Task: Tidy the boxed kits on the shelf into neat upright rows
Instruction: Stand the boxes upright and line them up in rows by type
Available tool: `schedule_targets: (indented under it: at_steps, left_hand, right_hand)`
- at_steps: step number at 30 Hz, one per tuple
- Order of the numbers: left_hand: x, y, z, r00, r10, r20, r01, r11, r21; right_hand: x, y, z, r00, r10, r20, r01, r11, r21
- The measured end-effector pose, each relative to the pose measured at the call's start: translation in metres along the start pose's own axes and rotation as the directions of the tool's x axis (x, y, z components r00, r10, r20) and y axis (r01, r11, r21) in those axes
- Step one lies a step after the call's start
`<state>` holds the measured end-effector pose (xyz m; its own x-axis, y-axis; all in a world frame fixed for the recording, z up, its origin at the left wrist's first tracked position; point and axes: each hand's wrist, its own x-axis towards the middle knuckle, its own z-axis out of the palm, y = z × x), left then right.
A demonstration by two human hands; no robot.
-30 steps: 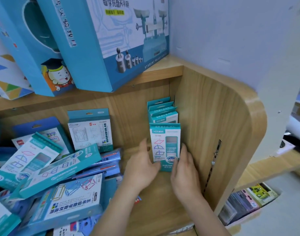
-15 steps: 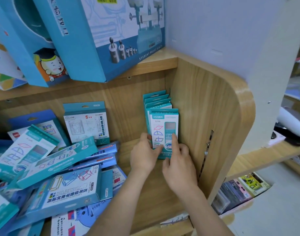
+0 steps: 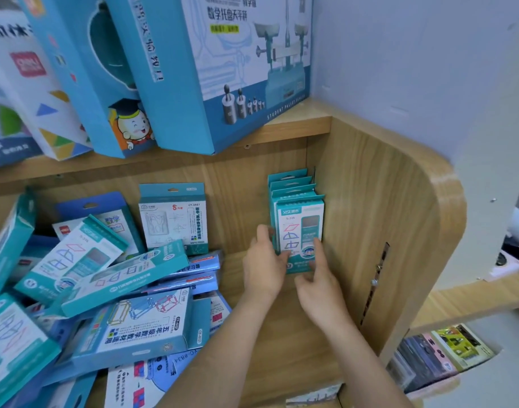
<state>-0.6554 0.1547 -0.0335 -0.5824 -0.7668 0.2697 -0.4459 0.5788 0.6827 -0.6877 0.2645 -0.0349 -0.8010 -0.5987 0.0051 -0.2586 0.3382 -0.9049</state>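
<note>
A row of small teal boxed kits (image 3: 293, 195) is seen standing upright in the back right corner of the lower shelf (image 3: 270, 343), close against the wooden side panel (image 3: 378, 219). The front kit (image 3: 300, 231) of that row, marked with line drawings of shapes, is held upright between both hands. The left hand (image 3: 262, 269) is pressed against the kit's left edge, its fingers loosely spread and its fingertips laid on the lower left face of the box. The right hand (image 3: 318, 285) is placed at the kit's lower right, with one finger stretched up along the right part of the face and the other fingers curled below the box's bottom edge. The kit is thus gripped lightly from both sides rather than wrapped by either hand; both hands are partly open. Whether the bottom of the kit rests on the shelf cannot be told, since it is covered by the fingers.

To the left, a loose heap of kits (image 3: 111, 293) is seen lying flat and tilted over one another on the same shelf, well apart from the row. Behind the heap, one white-and-teal kit (image 3: 173, 219) is stood upright against the back panel. On the upper shelf (image 3: 296, 128), large blue boxes (image 3: 211, 69) are leaned to one side.
</note>
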Motion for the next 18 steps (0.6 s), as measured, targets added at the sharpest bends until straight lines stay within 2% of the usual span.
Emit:
schedule_targets:
  at_steps: [4, 8, 10, 14, 16, 18]
  left_hand:
    - [0.001, 0.004, -0.001, 1.0, 0.009, 0.03, -0.007, 0.999, -0.05]
    - [-0.004, 0.007, -0.013, 0.985, -0.026, 0.169, 0.022, 0.999, 0.027]
    - [-0.011, 0.014, -0.034, 0.979, -0.021, 0.201, 0.011, 0.999, 0.052]
    - [-0.036, 0.019, -0.092, 0.992, 0.098, 0.08, -0.096, 0.995, -0.026]
    - [-0.053, 0.009, -0.125, 0.99, 0.14, 0.016, -0.139, 0.988, -0.073]
    - [-0.069, -0.008, -0.161, 0.99, 0.135, -0.037, -0.137, 0.989, -0.06]
  right_hand:
    - [0.004, -0.013, -0.009, 0.983, -0.178, -0.05, 0.175, 0.982, -0.066]
    - [0.006, -0.021, -0.01, 0.986, -0.161, -0.042, 0.158, 0.985, -0.07]
    - [0.001, -0.028, -0.011, 0.973, -0.214, -0.089, 0.203, 0.972, -0.122]
    - [-0.012, -0.051, -0.006, 0.93, -0.355, -0.093, 0.343, 0.931, -0.125]
    - [-0.017, -0.065, 0.004, 0.911, -0.408, -0.057, 0.407, 0.913, -0.027]
    - [-0.021, -0.08, 0.021, 0.91, -0.413, 0.036, 0.406, 0.906, 0.119]
